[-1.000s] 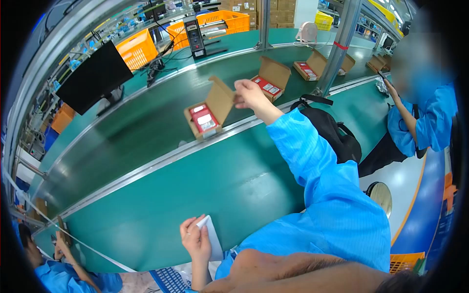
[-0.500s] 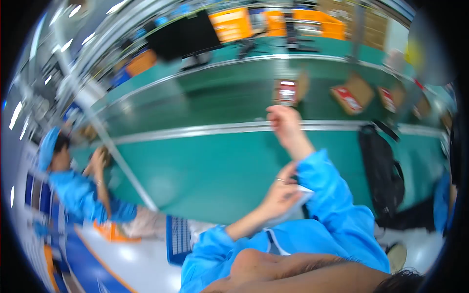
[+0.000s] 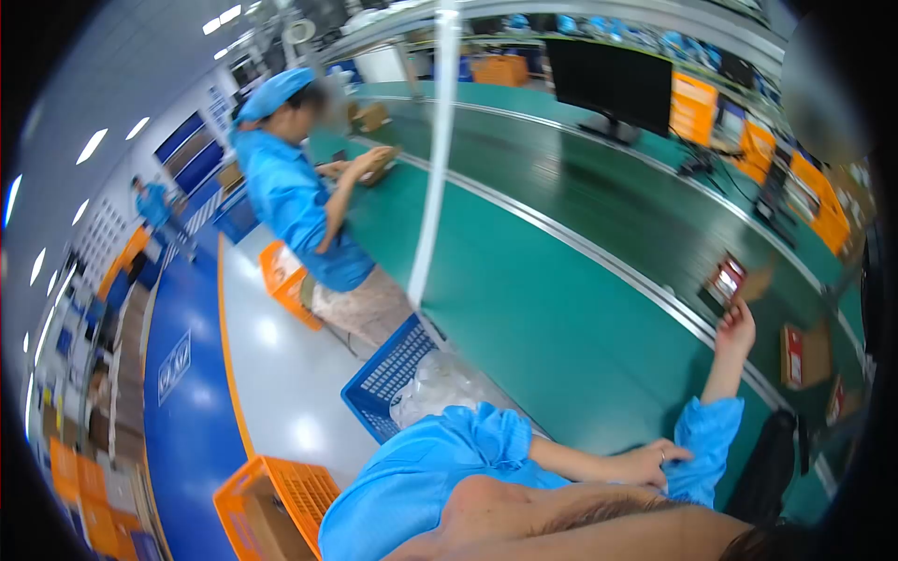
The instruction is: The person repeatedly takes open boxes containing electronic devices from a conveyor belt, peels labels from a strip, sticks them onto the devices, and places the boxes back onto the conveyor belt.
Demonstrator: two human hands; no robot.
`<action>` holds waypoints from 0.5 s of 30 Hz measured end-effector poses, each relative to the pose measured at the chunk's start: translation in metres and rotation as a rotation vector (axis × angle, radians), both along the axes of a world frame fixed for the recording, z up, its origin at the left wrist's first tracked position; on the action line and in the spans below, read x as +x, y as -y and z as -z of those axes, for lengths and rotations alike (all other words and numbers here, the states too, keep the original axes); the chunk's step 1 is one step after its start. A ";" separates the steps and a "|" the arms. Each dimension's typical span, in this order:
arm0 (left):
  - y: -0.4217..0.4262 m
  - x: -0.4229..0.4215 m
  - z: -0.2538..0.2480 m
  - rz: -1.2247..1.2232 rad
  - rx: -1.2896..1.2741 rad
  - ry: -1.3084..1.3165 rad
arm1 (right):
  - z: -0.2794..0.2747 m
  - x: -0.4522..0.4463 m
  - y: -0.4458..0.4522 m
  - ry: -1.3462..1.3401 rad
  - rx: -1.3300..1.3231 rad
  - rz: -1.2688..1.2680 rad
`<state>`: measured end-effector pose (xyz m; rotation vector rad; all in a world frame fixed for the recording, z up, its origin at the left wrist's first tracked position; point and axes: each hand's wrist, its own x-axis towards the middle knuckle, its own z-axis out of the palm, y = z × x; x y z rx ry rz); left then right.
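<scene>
While the right hand [image 3: 734,327] is up at the open box [image 3: 755,284] on the belt [image 3: 636,215], can't tell if its bent fingers pinch the edge or just overlap it in view; red pack [image 3: 728,277] sits inside the box; left hand [image 3: 647,464] is at the right sleeve [image 3: 708,435], grip unclear; blue basket [image 3: 376,381] stands beside the bench [image 3: 543,318].

Open boxes [image 3: 808,356] on green belt [image 3: 599,199]
</scene>
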<state>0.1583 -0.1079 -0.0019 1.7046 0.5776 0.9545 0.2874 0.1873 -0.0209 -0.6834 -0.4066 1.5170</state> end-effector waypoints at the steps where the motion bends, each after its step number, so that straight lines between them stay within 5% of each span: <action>1: -0.003 0.002 -0.002 0.012 -0.030 0.002 | 0.007 0.004 -0.014 0.001 -0.022 0.031; 8: -0.041 0.019 -0.025 -0.069 0.353 0.186 | -0.033 0.018 -0.061 0.181 -0.099 0.242; 15: -0.006 -0.011 -0.084 0.548 0.097 0.361 | -0.090 0.061 -0.128 0.484 0.069 0.333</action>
